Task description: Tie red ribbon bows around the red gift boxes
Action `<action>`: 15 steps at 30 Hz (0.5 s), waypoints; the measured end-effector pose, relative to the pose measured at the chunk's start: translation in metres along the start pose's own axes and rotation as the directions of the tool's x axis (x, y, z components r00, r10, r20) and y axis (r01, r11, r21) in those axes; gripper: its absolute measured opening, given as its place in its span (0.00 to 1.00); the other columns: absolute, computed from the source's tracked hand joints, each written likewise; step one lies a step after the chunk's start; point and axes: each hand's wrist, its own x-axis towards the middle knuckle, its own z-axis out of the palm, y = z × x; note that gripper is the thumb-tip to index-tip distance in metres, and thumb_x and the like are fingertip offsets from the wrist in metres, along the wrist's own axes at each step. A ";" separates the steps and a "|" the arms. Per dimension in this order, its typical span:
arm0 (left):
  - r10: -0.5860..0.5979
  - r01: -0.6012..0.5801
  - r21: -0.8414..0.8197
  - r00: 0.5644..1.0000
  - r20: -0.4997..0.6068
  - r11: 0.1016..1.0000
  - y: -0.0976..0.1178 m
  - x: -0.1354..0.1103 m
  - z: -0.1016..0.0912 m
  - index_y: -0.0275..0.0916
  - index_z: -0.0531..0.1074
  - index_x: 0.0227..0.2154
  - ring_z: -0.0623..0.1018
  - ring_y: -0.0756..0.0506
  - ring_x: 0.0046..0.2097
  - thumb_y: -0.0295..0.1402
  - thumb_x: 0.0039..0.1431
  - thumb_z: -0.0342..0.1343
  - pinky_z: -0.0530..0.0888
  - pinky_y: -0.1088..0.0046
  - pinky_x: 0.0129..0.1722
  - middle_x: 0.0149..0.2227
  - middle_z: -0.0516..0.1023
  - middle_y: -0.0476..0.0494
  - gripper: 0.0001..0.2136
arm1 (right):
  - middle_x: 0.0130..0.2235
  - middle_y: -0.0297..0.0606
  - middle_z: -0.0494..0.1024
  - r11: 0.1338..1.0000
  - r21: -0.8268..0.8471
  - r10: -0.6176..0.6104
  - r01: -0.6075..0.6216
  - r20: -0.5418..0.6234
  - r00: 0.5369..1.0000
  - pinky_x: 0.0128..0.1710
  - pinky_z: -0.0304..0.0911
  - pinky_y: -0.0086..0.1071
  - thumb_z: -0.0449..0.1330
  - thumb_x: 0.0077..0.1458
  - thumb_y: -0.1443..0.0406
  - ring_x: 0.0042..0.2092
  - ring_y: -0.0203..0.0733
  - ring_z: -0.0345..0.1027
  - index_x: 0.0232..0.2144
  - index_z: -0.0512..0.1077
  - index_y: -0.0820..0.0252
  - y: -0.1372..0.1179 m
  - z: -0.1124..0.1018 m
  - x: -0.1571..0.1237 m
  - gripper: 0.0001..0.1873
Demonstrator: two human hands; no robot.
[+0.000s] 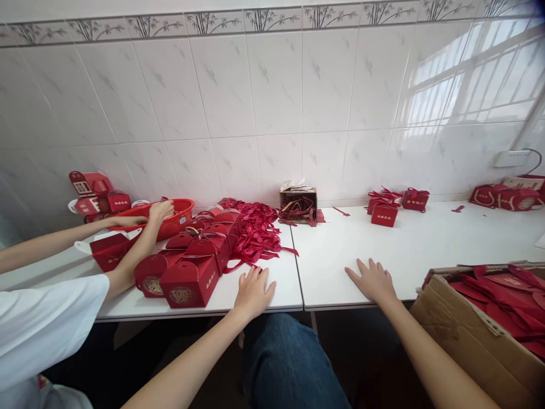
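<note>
My left hand (252,291) lies on the front of the white table (281,284), fingers apart, holding nothing. Just left of it stand rows of red gift boxes (189,281) with gold print. Beyond its fingertips a heap of red ribbons (258,227) spreads over the tabletop. My right hand (373,281) rests flat near the table's front edge, fingers spread and nothing in them. To its right is an open cardboard carton (464,335), filled with red boxes and ribbons (506,298).
At left a co-worker's hands (159,211) reach into a red plastic basin (181,215). A small box of ribbon scraps (298,207) stands by the tiled wall. Small red boxes (384,213) sit at the back right, with more red boxes (506,197) farther right.
</note>
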 end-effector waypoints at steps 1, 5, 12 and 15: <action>0.036 -0.036 -0.022 0.999 -0.015 0.999 0.001 -0.002 -0.001 0.38 0.66 0.52 0.60 0.34 0.61 0.40 0.59 0.45 0.50 0.48 0.59 0.56 0.67 0.33 0.20 | 0.63 0.54 0.52 1.000 0.009 0.002 -0.002 -0.004 1.000 0.59 0.41 0.51 0.41 0.57 0.45 0.64 0.61 0.43 0.61 0.57 0.60 -0.001 0.001 -0.001 0.38; 0.177 -0.182 -0.117 0.983 -0.052 0.976 0.005 -0.009 -0.002 0.41 0.70 0.46 0.68 0.40 0.54 0.34 0.60 0.46 0.60 0.55 0.56 0.47 0.75 0.40 0.14 | 0.62 0.54 0.55 0.994 0.111 -0.008 0.013 -0.045 0.999 0.60 0.40 0.54 0.48 0.57 0.53 0.64 0.64 0.42 0.58 0.62 0.65 -0.009 0.005 -0.023 0.31; 0.214 -0.236 -0.233 0.970 -0.115 0.943 0.022 -0.020 0.002 0.38 0.69 0.37 0.74 0.43 0.41 0.29 0.61 0.42 0.72 0.64 0.42 0.37 0.75 0.40 0.10 | 0.49 0.46 0.72 0.292 0.956 -0.442 0.006 0.130 0.888 0.45 0.66 0.43 0.55 0.52 0.47 0.47 0.49 0.69 0.49 0.68 0.56 -0.059 -0.022 -0.122 0.27; 0.222 -0.269 -0.278 0.956 -0.190 0.922 0.042 -0.034 -0.005 0.39 0.66 0.37 0.75 0.46 0.37 0.30 0.63 0.41 0.73 0.69 0.38 0.34 0.74 0.43 0.09 | 0.42 0.44 0.75 0.124 0.940 -0.435 -0.317 0.338 0.834 0.39 0.67 0.38 0.55 0.50 0.43 0.37 0.42 0.74 0.55 0.62 0.55 -0.081 -0.038 -0.146 0.35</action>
